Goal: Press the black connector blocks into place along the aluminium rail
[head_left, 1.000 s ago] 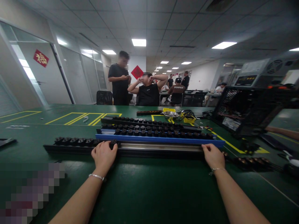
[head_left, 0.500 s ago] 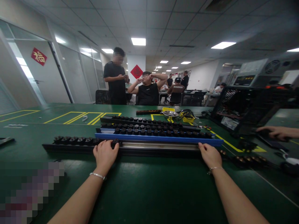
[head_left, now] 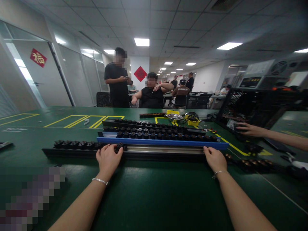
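A long black rail (head_left: 158,156), which looks like a power strip housing, lies crosswise in front of me with its bright metal inside showing between my hands. Several black socket modules (head_left: 81,145) sit in a row along its left part. My left hand (head_left: 107,158) is closed over the end of this row, thumb and fingers around a socket module (head_left: 119,147); the fingertips are partly hidden. Towards the rail's right end, my right hand (head_left: 216,159) grips the rail's edge, its fingers curled out of sight.
Behind lie a blue rail (head_left: 163,143) and another black rail (head_left: 106,123), both with socket modules. Loose socket parts (head_left: 256,165) lie to the right. A co-worker's hand (head_left: 250,129) is near an open computer case (head_left: 237,110). Yellow tape (head_left: 79,116) marks the green table (head_left: 168,199).
My hands keep their places on the rail. The co-worker's hand at the right has moved left, towards the computer case. A seated person across the table has lowered their arms.
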Demonstrator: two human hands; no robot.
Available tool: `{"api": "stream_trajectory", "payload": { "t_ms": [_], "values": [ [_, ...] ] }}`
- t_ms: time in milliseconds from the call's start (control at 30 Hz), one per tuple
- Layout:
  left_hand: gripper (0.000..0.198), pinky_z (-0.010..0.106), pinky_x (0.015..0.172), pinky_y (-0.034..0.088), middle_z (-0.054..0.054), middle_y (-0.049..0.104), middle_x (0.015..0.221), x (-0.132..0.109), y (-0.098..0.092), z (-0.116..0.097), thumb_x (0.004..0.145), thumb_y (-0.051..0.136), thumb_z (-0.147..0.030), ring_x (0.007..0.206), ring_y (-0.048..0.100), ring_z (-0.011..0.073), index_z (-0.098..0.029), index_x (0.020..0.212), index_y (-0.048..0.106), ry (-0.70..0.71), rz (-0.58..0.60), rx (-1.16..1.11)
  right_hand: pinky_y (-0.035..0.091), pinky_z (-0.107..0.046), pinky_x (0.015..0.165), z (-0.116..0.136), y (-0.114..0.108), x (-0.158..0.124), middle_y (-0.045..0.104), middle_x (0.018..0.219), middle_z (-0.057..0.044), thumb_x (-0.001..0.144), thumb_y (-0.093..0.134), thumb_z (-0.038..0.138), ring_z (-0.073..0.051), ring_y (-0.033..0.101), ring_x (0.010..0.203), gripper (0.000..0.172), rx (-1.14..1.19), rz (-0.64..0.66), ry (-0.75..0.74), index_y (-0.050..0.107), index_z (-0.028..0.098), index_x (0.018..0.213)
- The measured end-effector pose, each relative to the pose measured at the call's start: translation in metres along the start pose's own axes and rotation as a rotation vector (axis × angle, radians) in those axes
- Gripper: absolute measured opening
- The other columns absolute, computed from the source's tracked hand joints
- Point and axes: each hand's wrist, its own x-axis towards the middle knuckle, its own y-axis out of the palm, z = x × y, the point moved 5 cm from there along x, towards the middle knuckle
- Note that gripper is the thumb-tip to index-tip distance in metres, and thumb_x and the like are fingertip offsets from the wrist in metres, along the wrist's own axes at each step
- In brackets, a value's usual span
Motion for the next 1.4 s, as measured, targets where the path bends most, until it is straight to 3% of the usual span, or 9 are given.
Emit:
{"api": "stream_trajectory", "payload": {
  "t_ms": [533,1400],
  "values": [
    [0.035,0.046,0.102,0.023,0.011,0.065,0.107,-0.001,-0.003,-0.003,0.076,0.048,-0.046,0.118,0.044,0.0246,-0.020,0.092,0.065,0.007,0.016,-0.018,0.028,-0.027,0.054,0.001,-0.001,-0.001,0.062,0.072,-0.008,0.085,0.031,0.045,-0.018,0.050,0.068,0.042,-0.013,-0.017,-0.025,0.058,0.019,0.065],
    [0.036,0.043,0.103,0.023,0.008,0.065,0.108,-0.005,0.000,-0.012,0.079,0.045,-0.045,0.119,0.044,0.0245,-0.021,0.093,0.067,0.129,0.048,-0.006,0.028,-0.027,0.052,0.004,-0.003,-0.003,0.061,0.070,-0.007,0.085,0.030,0.045,-0.018,0.051,0.068,0.043,0.001,0.015,0.010,0.059,0.020,0.066]
  ]
}}
